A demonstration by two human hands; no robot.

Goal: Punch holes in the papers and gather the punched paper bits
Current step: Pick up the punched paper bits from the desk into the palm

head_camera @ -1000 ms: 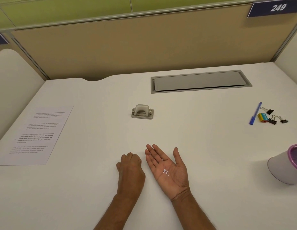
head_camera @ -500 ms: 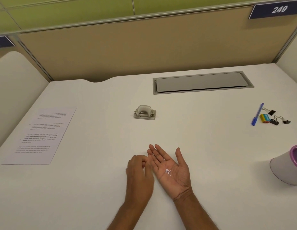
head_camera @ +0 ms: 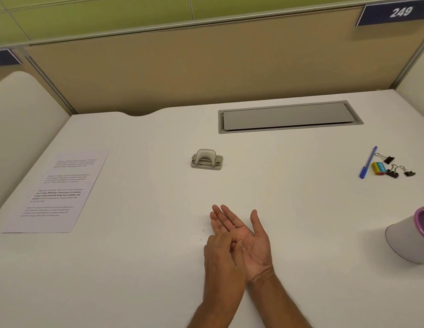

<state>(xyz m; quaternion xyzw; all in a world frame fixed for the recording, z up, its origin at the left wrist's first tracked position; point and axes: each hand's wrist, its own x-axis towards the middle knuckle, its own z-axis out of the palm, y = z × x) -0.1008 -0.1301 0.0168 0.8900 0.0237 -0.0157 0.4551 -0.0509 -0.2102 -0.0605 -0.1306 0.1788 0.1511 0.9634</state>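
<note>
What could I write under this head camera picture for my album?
Left hand puts paper bits into the open right hand, hole punch behind.

The bench (head_camera: 277, 209) is plain white. The hole punch (head_camera: 207, 159) is pale grey. The paper (head_camera: 59, 192) is white with black print. The pen (head_camera: 368, 162) is blue, the 3 binder clips (head_camera: 392, 174) black, the eraser (head_camera: 379, 167) yellow and teal. The cup (head_camera: 409, 237) is white with a purple rim.
</note>
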